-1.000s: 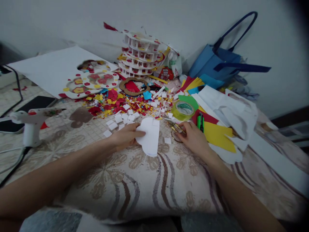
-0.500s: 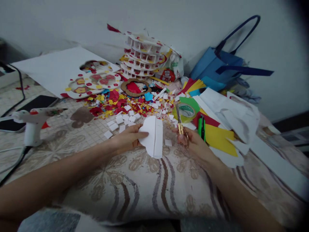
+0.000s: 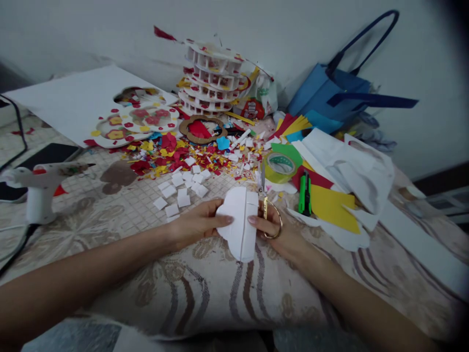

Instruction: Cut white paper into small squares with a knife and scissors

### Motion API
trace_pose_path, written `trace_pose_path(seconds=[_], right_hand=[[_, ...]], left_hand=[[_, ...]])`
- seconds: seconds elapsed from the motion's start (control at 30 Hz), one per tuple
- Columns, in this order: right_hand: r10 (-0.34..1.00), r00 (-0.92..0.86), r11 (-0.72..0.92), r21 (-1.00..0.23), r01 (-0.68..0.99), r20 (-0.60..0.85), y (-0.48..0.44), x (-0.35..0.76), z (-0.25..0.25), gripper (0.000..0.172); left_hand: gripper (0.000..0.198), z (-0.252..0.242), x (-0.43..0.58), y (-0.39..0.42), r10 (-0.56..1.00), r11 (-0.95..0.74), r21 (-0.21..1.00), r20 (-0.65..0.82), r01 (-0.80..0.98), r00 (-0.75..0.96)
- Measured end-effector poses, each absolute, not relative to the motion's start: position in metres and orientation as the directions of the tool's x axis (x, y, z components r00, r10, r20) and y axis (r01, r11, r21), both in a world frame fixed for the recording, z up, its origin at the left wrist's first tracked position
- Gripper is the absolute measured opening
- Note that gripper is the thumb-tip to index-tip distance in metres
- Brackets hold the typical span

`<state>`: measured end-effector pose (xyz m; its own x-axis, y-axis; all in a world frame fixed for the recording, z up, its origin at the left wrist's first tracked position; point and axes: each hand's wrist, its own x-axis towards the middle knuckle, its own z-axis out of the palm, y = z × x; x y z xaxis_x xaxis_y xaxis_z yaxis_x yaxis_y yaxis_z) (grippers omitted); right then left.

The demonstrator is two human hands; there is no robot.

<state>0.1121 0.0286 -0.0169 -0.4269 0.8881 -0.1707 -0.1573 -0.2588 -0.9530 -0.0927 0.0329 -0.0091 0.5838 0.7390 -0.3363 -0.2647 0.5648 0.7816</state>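
A white scalloped piece of foam or card (image 3: 234, 230), with a straight strip along its right side, is held just over the cloth. My left hand (image 3: 205, 218) pinches its left edge, thumb on top. My right hand (image 3: 273, 227) presses its thumb on the strip at the right edge. Gold-handled scissors (image 3: 266, 208) also sit in my right hand, loop around the fingers, blades pointing away. Small white squares (image 3: 178, 180) lie beyond my left hand. Right of the scissors are a green box cutter (image 3: 305, 193) and a roll of tape (image 3: 280, 168).
A glue gun (image 3: 42, 188) stands at left near a dark phone (image 3: 47, 156). Behind the paper scraps (image 3: 176, 159) rises a tiered white lantern-like structure (image 3: 212, 78). A blue bag (image 3: 311, 98) leans at the wall. White offcuts (image 3: 337, 156) and yellow paper (image 3: 335, 210) lie at right.
My right hand has moved left and taken hold of the white piece's right edge, with the scissors still in it. The white piece appears slightly lower and further right.
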Motion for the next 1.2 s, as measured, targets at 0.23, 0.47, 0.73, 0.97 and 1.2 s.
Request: trace_pose_path(seconds=[0.23, 0.47, 0.73, 0.97, 1.2], right_hand=[[0.908, -0.381, -0.258, -0.95, -0.178, -0.175, 0.03, 0.113, -0.013, 0.034], [0.982, -0.185, 0.129, -0.859, 0.496, 0.04, 0.047, 0.145, -0.011, 0.029], [0.953, -0.195, 0.235, -0.159, 0.959, 0.231, 0.064, 0.171, -0.013, 0.023], [0.911, 0.002, 0.041, -0.094, 0.995, 0.413, 0.083, 0.217, -0.002, 0.03], [0.967, 0.203, -0.19, -0.094, 0.977, 0.155, 0.105, 0.251, -0.018, 0.053]], left_hand=[[0.035, -0.009, -0.096, 0.038, 0.772, 0.466, 0.876, -0.336, -0.121, 0.539], [0.04, -0.009, -0.099, 0.048, 0.835, 0.465, 0.865, -0.357, -0.189, 0.42], [0.057, -0.006, -0.105, 0.056, 0.849, 0.37, 0.917, -0.399, 0.15, 0.347], [0.032, 0.005, -0.128, 0.065, 0.933, -0.186, 0.543, -0.164, 0.819, 0.32], [0.023, 0.011, -0.129, 0.06, 0.829, -0.556, 0.279, 0.111, 0.783, 0.548]])
